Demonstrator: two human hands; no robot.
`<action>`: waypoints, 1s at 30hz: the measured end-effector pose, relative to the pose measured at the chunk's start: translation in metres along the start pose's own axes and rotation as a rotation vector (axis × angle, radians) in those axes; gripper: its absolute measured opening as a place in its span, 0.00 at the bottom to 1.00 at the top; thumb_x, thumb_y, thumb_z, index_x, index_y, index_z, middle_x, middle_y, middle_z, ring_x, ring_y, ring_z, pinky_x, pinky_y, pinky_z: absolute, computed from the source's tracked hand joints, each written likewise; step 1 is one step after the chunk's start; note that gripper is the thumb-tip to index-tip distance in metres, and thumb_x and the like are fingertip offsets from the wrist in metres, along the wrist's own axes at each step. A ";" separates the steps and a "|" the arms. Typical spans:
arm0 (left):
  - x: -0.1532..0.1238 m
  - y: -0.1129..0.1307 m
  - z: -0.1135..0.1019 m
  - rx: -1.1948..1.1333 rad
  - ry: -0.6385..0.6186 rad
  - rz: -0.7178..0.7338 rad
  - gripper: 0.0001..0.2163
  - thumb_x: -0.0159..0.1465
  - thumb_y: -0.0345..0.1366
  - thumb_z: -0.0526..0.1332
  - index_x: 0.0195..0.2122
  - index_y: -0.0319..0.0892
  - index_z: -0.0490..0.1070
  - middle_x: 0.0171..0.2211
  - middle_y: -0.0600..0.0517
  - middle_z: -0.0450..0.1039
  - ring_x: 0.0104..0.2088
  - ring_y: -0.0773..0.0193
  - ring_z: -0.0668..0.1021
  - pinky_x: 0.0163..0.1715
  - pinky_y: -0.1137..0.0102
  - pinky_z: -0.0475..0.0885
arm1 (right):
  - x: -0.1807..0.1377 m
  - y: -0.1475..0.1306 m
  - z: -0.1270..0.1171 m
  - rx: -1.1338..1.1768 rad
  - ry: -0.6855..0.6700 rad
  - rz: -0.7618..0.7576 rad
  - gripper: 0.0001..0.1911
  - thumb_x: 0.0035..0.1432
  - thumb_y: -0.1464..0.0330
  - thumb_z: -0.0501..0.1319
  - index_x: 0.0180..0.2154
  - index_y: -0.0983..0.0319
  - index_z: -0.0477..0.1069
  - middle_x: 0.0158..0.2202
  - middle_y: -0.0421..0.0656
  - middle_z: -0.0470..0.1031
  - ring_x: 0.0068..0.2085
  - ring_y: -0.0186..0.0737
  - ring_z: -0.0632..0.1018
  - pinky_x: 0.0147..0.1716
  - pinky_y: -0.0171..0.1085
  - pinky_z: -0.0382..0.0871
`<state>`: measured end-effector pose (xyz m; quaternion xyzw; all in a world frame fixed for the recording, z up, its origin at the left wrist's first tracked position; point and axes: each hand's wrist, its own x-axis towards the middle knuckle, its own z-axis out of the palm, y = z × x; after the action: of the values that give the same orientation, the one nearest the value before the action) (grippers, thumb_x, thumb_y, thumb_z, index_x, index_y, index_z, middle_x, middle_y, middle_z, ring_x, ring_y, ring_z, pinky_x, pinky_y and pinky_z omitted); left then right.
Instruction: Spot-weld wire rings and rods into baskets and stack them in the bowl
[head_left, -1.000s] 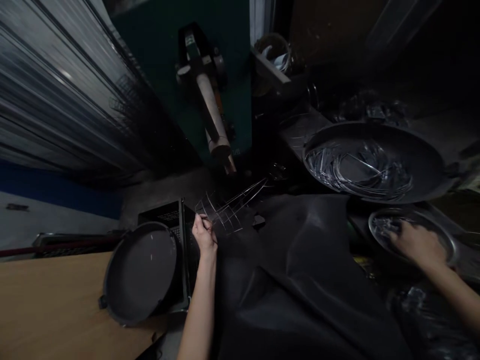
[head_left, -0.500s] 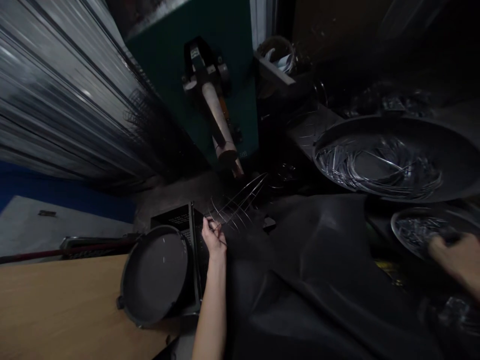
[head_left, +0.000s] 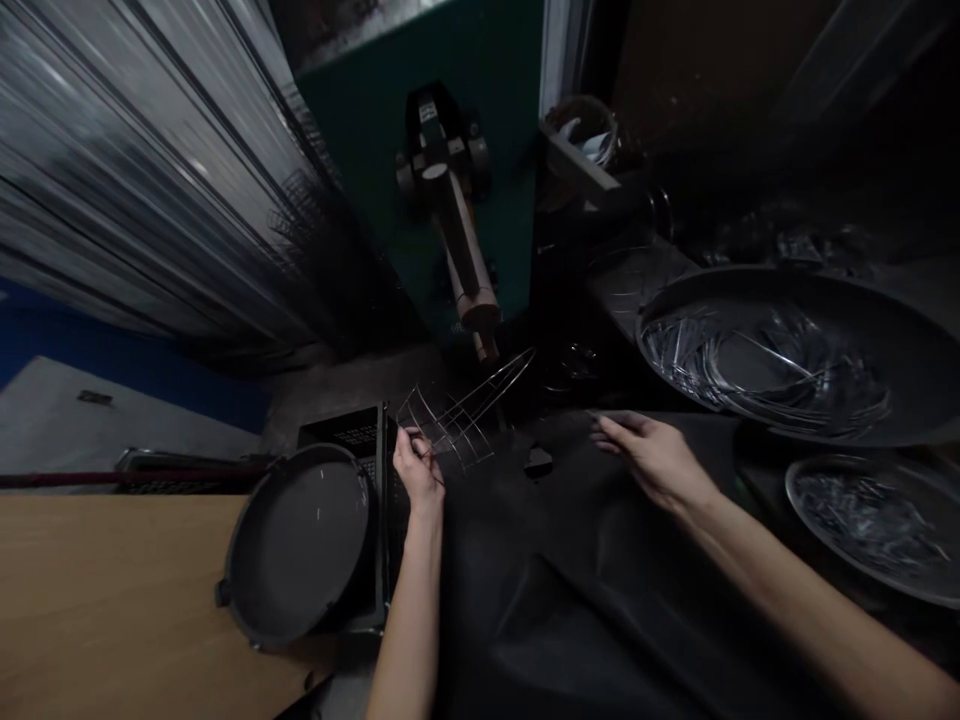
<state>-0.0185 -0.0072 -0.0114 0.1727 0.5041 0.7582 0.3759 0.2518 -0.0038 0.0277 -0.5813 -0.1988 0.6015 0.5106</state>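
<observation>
Left hand (head_left: 417,470): grip closed, thumb and fingers pinching the near end of a bent wire frame (head_left: 457,428). The frame appears held clear of the black sheet (head_left: 577,590), its long wires running up and away from the hand. Right hand (head_left: 652,460): grip open, fingers extended, nothing held; contact with the sheet cannot be confirmed. A small black piece (head_left: 537,462) lies on the sheet between the hands. A wide dark pan (head_left: 825,290) holds bent wires (head_left: 765,375); a round steel tray (head_left: 799,490) lies nearer the right hand.

Risks (judged): a pinch on thin wire may let the frame slip or twist. The free wire ends could snag the sheet or a black plastic crate (head_left: 352,432). Pressure could bend the frame out of shape.
</observation>
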 end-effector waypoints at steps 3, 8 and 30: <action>0.001 -0.001 0.001 0.018 0.016 0.005 0.15 0.59 0.48 0.60 0.29 0.38 0.66 0.09 0.64 0.50 0.12 0.77 0.53 0.18 0.78 0.53 | 0.003 -0.005 0.048 -0.038 -0.094 -0.045 0.12 0.40 0.69 0.73 0.24 0.69 0.73 0.20 0.42 0.72 0.21 0.30 0.73 0.19 0.26 0.68; 0.002 -0.003 0.001 0.070 0.050 -0.020 0.18 0.58 0.51 0.60 0.28 0.39 0.66 0.10 0.64 0.49 0.12 0.77 0.52 0.16 0.78 0.48 | 0.007 -0.010 0.092 0.084 -0.179 -0.061 0.17 0.36 0.65 0.75 0.25 0.68 0.73 0.21 0.41 0.72 0.23 0.30 0.74 0.17 0.24 0.64; 0.012 0.012 0.004 0.215 -0.004 -0.069 0.22 0.56 0.56 0.59 0.29 0.38 0.67 0.13 0.63 0.48 0.14 0.77 0.52 0.15 0.78 0.46 | 0.002 -0.020 0.111 0.172 -0.179 0.122 0.12 0.35 0.74 0.74 0.25 0.67 0.73 0.23 0.40 0.73 0.26 0.30 0.75 0.17 0.22 0.62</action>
<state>-0.0279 0.0019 -0.0005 0.1960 0.5874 0.6860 0.3820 0.1598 0.0452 0.0708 -0.4906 -0.1555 0.6956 0.5013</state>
